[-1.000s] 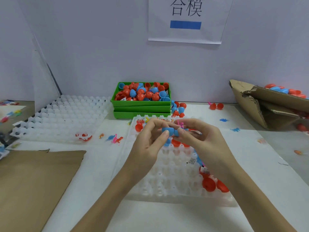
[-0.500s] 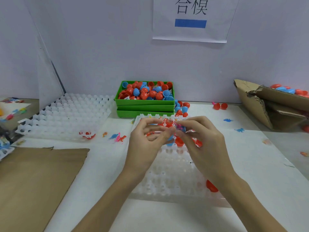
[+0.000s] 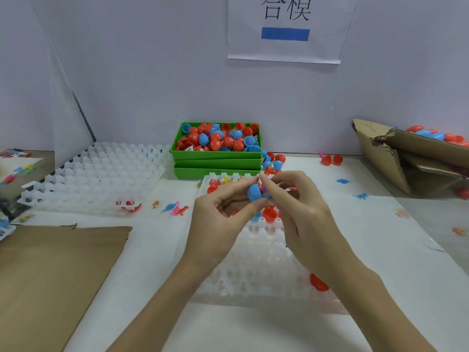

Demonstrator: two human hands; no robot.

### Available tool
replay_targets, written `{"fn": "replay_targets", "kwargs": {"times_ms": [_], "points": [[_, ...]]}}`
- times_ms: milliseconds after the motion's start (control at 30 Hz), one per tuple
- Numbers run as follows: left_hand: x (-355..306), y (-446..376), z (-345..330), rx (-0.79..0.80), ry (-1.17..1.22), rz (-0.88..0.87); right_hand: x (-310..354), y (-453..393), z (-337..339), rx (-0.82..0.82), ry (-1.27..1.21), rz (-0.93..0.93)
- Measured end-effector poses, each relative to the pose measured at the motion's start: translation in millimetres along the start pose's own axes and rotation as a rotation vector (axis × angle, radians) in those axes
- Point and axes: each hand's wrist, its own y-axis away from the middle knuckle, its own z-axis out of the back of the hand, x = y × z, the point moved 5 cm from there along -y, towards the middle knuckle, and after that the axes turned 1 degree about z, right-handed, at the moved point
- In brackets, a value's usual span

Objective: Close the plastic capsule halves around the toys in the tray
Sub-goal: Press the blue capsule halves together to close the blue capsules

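Capsule half (image 3: 254,191) pinched between left hand (image 3: 223,214) fingers (image 3: 250,208).

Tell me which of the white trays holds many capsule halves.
The tray under the hands; red and blue halves sit in its far cells. The tray at the left shows only one red piece.

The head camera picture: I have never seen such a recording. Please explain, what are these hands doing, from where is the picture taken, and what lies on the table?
No machine is here: a person works with two bare hands, and a camera worn on the head looks down at them. The left hand pinches a blue capsule half; the right hand holds something small against it, mostly hidden by the fingers. Below them lies a white tray with many cups, some holding red halves. Behind stands a green bin full of red and blue halves. A second white tray lies to the left, a cardboard sheet is in front of it, and a torn cardboard box sits on the right.
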Motion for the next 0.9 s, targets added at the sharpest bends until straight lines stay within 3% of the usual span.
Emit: {"fn": "replay_targets", "kwargs": {"times_ms": [167, 367, 467, 667, 900], "points": [[3.8, 0.2, -0.2, -0.014, -0.045, 0.016, 2.8, -2.7, 2.5, -0.003, -0.083, 0.019], [3.5, -2.7, 5.1, 0.014, 0.035, 0.079, -10.0, -3.8, 5.1, -0.025, -0.576, -0.278], [5.3, -3.9, 5.1, 0.043, 0.102, 0.14, -10.2, -2.6, 4.8, -0.021, -0.79, -0.34], [8.8, -4.0, 4.0, 0.07, 0.183, 0.166, -13.1, -1.5, 0.3, 0.03, -0.683, -0.329], [10.4, -4.3, 7.0, 0.053, 0.098, 0.133, -10.4, -2.6, 1.2, 0.033, -0.465, -0.217]]}}
